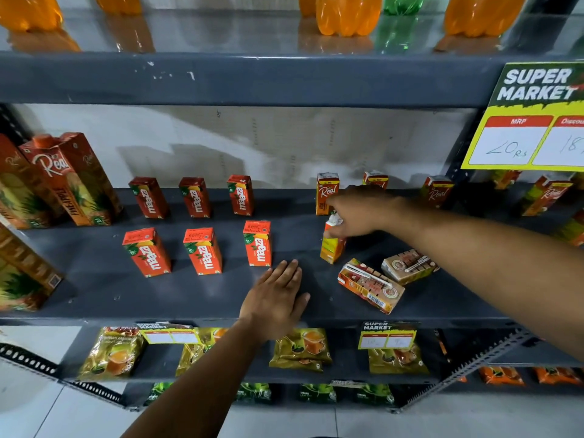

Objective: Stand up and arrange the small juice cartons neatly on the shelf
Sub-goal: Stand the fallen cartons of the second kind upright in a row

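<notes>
On the grey shelf (196, 298) several small orange Maaza cartons (202, 250) stand upright in two rows at the left. My right hand (360, 213) grips the top of a small orange-yellow carton (331, 248), which stands upright on the shelf. Behind it stands a small Real carton (327, 192), with two more to its right. Two small cartons lie flat near the front: an orange one (371, 286) and a brown one (409, 266). My left hand (275, 301) rests flat on the shelf, fingers apart, holding nothing.
Tall Real pineapple cartons (72, 178) stand at the left end. A yellow price sign (531, 118) hangs at the upper right. Orange and green bottles (347, 14) stand on the shelf above. Gold pouches (300, 349) lie on the shelf below.
</notes>
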